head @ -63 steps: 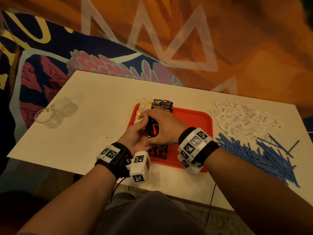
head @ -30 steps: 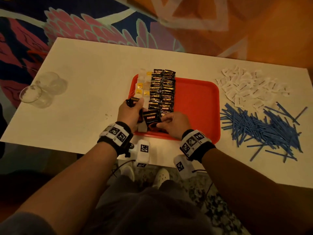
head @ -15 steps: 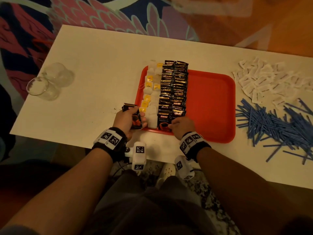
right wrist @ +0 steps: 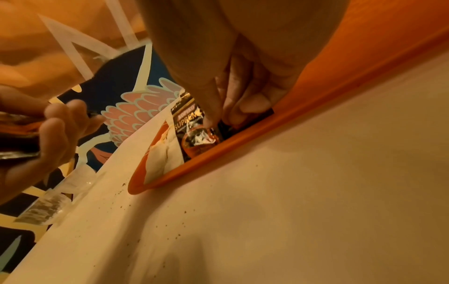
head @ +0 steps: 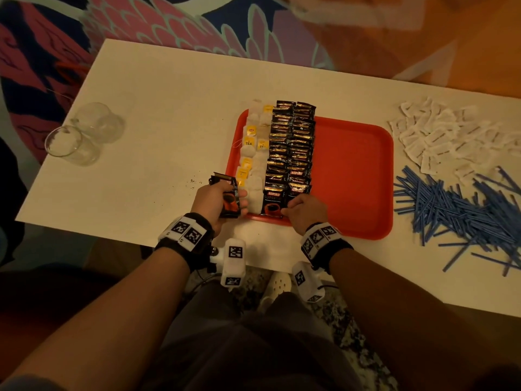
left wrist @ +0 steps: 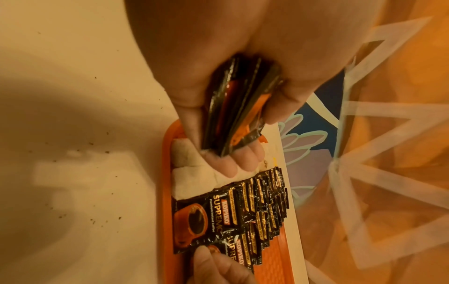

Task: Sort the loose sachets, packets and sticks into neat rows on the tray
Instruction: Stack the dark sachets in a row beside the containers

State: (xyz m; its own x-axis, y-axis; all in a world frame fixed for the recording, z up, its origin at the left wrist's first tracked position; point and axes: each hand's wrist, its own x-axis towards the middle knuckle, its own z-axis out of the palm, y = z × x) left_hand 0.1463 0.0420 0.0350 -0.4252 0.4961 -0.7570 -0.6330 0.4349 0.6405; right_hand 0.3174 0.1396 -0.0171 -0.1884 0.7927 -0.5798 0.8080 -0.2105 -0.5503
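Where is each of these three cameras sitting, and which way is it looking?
Head: on the person's head, looking down at the red tray, both forearms and hands.
Left wrist: along the left hand gripping coffee sachets.
Right wrist: along the right hand at the tray's near rim.
All three share the front Kopiko sachet.

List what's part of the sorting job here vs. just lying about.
Job: red tray, tea bags, coffee sachets, stack in the left hand, white packets, blue sticks.
Lying about: two glass cups, crumbs.
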